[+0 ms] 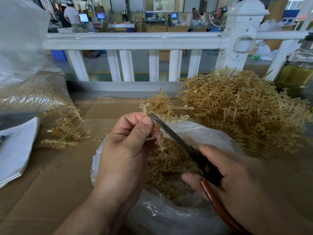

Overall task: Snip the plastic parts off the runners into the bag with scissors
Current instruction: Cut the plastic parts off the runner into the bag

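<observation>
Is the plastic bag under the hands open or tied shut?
Open: the bag has its mouth spread wide below the scissors, and loose cut parts show inside it.

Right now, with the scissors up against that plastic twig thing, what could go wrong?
1. The scissors tip sits right beside the thumb of the left hand, which pinches the runner; a slip could nick it.
2. The cut looks to be past the far rim of the bag, so snipped parts may land on the cardboard, where stray bits already lie.
</observation>
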